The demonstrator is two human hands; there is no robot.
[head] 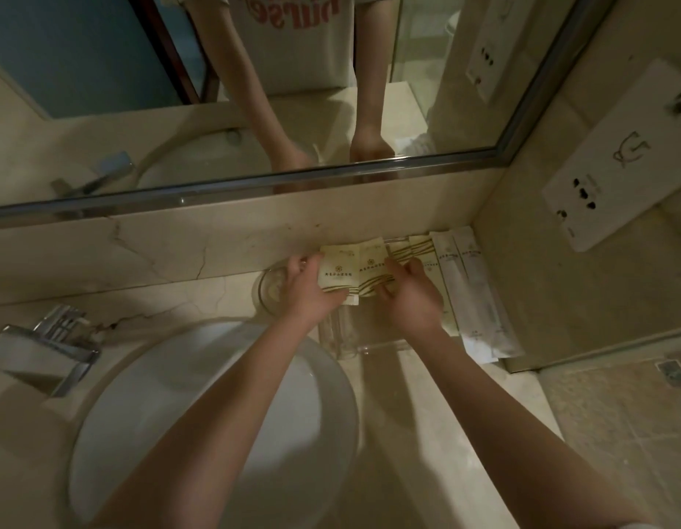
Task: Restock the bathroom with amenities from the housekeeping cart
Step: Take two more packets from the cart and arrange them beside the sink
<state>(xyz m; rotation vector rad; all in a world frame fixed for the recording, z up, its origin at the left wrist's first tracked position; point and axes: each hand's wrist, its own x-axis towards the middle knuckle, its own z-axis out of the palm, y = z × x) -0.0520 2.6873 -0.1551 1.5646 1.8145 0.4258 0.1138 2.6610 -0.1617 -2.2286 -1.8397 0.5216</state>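
The marble worktop [171, 299] ran under a wide mirror [426, 89], with the white basin [201, 406] sunk into its near left part and a chrome tap [52, 349] at the left edge. In the back right corner of the worktop sat a clear tray [377, 347]. Along the tray's right side lay the long white sachets [472, 295], their near ends sticking out past its front rim. Just left of the tray, against the back edge, stood a small glass dish [270, 290].

The cream packets [342, 273] were fanned across the back of the tray, held between both hands. The left hand [306, 290] pinched the fan's left edge, fingers curled over it. The right hand [413, 295] gripped the right edge, fingers bent across the gold-lined faces and thumb tucked beneath.

The likely step was squaring the packets into a neat row. The fan looked loose, so letting go unevenly could let one slip left into the dish or toward the basin. The tray seemed light, and a push from the right wrist could shift it or knock the overhanging sachets askew.
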